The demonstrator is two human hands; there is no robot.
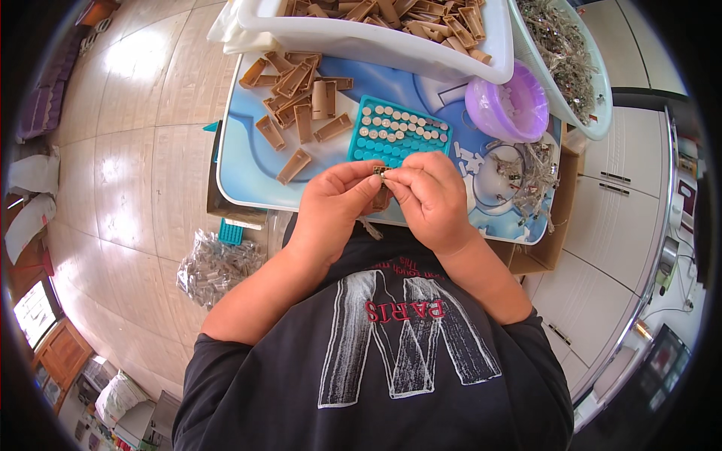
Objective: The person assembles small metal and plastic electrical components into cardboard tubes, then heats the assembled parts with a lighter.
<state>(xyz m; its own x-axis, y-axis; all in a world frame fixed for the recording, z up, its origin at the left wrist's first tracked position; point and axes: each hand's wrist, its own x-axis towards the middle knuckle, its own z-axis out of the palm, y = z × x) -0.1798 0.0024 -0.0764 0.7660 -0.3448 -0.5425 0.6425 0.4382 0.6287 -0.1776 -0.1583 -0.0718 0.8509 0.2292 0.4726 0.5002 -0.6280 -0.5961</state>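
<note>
Close to my body, over the table's near edge, both my hands meet at a brown plastic housing (381,200). My left hand (336,197) is closed around this housing, its thumb near the upper end. With thumb and forefinger pinched at that same end, my right hand (434,197) grips a tiny light-coloured piece, too small to name. Fingers hide part of the housing. Just beyond the hands lies a teal tray (356,144) with rows of small whitish round discs (398,124). More brown housings (323,99) lie loosely piled at the table's left.
A white tub (391,46) full of brown housings stands at the back. Right of it are a purple bowl (543,98) and a pale basket (599,98) of wired parts. Small white pieces (470,161) and wired components (535,169) lie on the right. A filled plastic bag (218,267) sits at lower left.
</note>
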